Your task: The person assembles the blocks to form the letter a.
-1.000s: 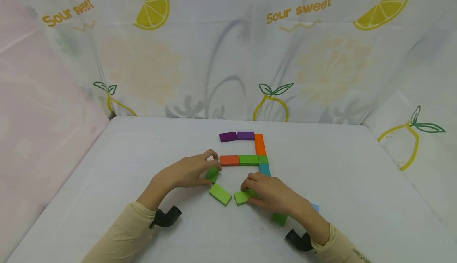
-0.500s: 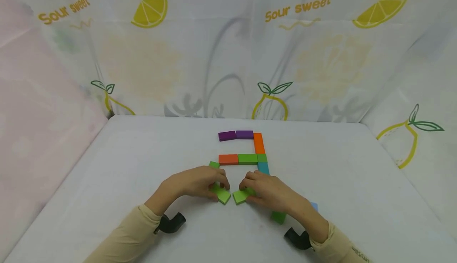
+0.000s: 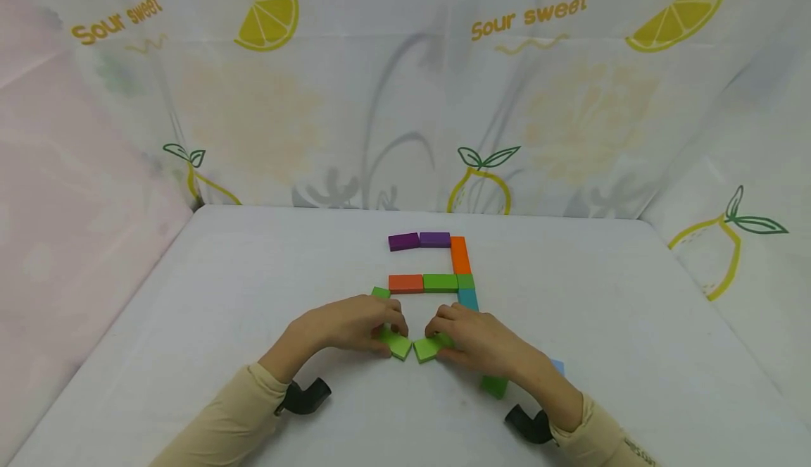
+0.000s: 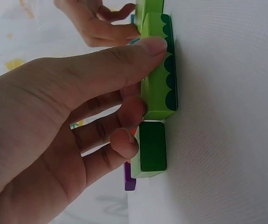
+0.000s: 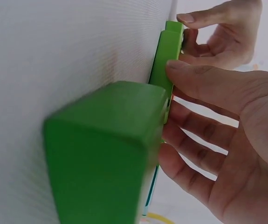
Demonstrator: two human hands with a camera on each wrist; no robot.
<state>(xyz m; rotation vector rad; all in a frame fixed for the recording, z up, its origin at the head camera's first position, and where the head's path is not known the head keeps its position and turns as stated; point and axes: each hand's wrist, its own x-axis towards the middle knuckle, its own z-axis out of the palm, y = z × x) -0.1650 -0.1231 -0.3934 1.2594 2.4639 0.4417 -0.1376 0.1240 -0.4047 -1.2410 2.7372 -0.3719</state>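
Observation:
My left hand (image 3: 351, 320) pinches a light green block (image 3: 398, 346), thumb on its near side. Scalloped dark green edging marks that block's side in the left wrist view. A second light green block (image 3: 426, 349) is pinched by my right hand (image 3: 484, 340). The two blocks lie flat and angled, their near corners almost meeting. Beyond my left hand another green block (image 3: 381, 292) shows partly; its dark green end (image 4: 153, 147) sits close behind the held block. In the right wrist view a large green block (image 5: 96, 172) stands near the camera.
A row of an orange-red block (image 3: 405, 284), a green block (image 3: 440, 283) and a small green piece (image 3: 465, 282) lies beyond my hands. A teal block (image 3: 467, 299), an orange block (image 3: 460, 254) and two purple blocks (image 3: 435, 239) adjoin it. A light blue block (image 3: 558, 366) is partly hidden by my right arm.
My left hand has left the green block at the left and moved right and nearer onto the light green block. That block has shifted slightly right, narrowing the gap. My right hand stays put.

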